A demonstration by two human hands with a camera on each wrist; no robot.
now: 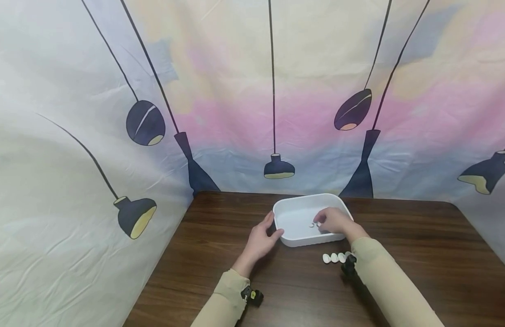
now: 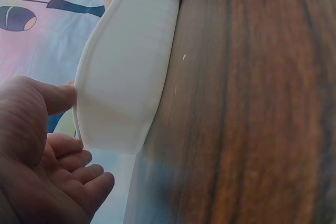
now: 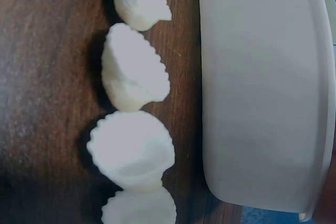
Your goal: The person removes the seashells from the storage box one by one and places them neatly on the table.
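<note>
A white plastic tub [image 1: 285,240] stands on the brown wooden table. My left hand [image 1: 260,240] rests against its left end, fingers along the side wall and thumb at the near corner. The left wrist view shows the thumb [image 2: 60,97] right at the rim, with the other fingers loosely bent below. Inside the tub, my right hand [image 1: 331,220] pinches a small white seashell [image 1: 318,224] between thumb and fingers. Another small pale shell [image 1: 311,225] lies on the tub floor just left of the fingertips.
In front of the tub, several white ribbed seashells [image 3: 135,69] lie in a row on the table [image 1: 219,254], close under my right wrist. Behind the table hangs a printed cloth [image 1: 236,113] with lamp drawings.
</note>
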